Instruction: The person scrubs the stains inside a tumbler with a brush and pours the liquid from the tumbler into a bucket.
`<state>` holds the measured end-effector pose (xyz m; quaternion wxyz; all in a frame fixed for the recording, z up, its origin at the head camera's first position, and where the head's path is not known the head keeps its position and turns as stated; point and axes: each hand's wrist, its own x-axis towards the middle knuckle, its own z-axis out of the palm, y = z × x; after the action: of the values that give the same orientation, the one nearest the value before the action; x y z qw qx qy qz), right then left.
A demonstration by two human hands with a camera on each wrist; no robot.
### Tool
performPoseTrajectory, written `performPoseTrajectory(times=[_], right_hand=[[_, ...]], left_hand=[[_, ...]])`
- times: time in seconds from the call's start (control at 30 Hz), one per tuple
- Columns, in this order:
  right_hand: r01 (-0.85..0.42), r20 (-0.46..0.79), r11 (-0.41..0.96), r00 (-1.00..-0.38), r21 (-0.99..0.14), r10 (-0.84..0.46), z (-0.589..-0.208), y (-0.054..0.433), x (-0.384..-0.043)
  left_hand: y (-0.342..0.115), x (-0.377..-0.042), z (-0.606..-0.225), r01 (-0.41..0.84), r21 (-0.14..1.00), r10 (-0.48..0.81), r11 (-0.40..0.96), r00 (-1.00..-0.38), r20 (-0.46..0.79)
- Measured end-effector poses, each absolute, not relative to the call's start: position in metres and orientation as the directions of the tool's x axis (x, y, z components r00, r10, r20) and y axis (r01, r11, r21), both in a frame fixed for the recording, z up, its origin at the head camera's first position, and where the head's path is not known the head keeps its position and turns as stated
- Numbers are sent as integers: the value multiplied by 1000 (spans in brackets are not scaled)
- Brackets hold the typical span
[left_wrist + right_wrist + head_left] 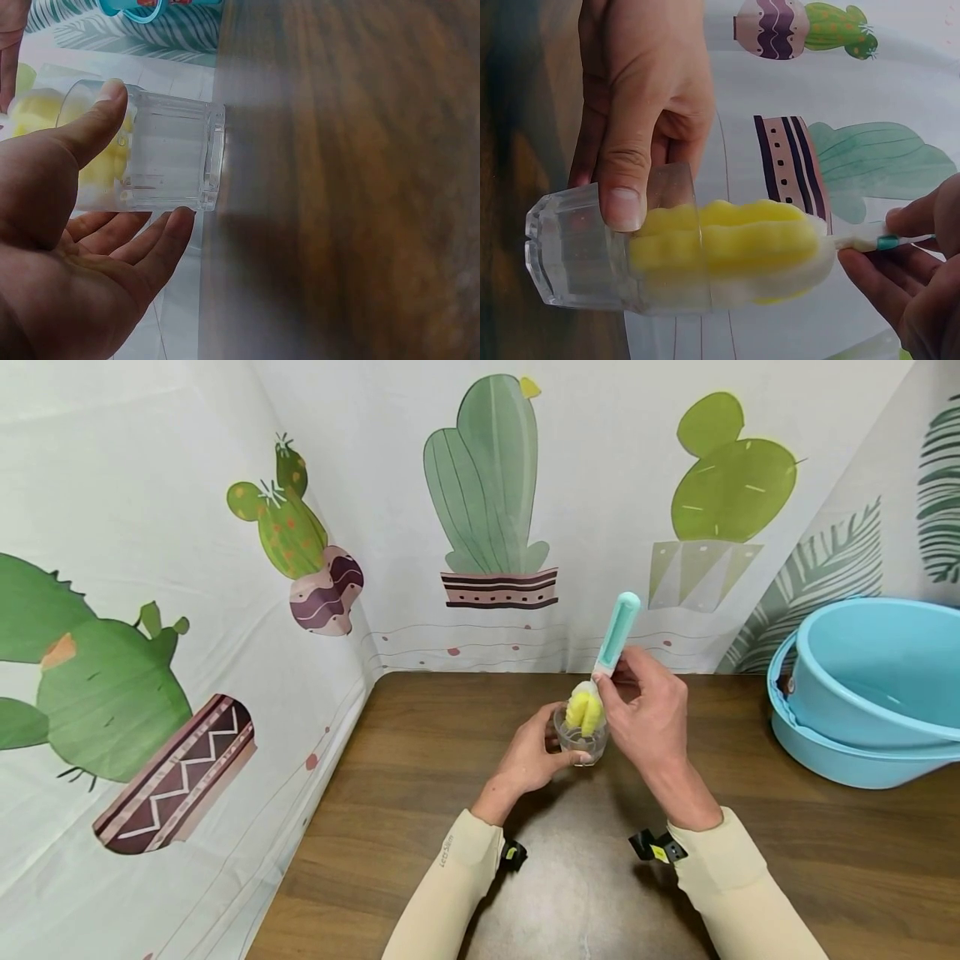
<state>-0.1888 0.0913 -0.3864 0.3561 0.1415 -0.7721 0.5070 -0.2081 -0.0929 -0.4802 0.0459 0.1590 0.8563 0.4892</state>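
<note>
A white cloth printed with potted cacti (495, 485) hung behind a brown wooden table (420, 760), and a light blue bucket (832, 693) stood on the right of the tabletop. Near the table's far edge, the left hand (528, 752) gripped a clear glass (615, 262), thumb on one side and fingers on the other, its mouth turned up. The right hand (647, 714) pinched a sponge brush (757, 236) near the base of its turquoise handle (618, 633), which slanted up beyond the fingers. The yellow and white sponge head sat partly inside the glass, partly above its rim. Whether the glass's base touched the wood was hard to tell. Both forearms wore cream sleeves (450, 877).
</note>
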Motion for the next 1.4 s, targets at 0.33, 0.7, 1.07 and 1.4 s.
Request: performPoseTrajectory(times=[0.33,0.7,1.07,1.4], right_hand=[[-559,668,455,-736,-693,113,-387,92,-188],[-533,630,445,-771,-719,94,-392,91,-191],[-510,597,435,-798,-742,82,-396,89,-194],[-525,617,431,-781,-734,100,-394,89,-192]], left_hand=[[-93,-208,-481,228,855,319,466,-945,78],[-94,-207,-480,233,857,325,459,-942,82],[-93,-207,-479,219,864,321,454,-944,71],[-93,-206,-478,212,855,313,473,-948,62]])
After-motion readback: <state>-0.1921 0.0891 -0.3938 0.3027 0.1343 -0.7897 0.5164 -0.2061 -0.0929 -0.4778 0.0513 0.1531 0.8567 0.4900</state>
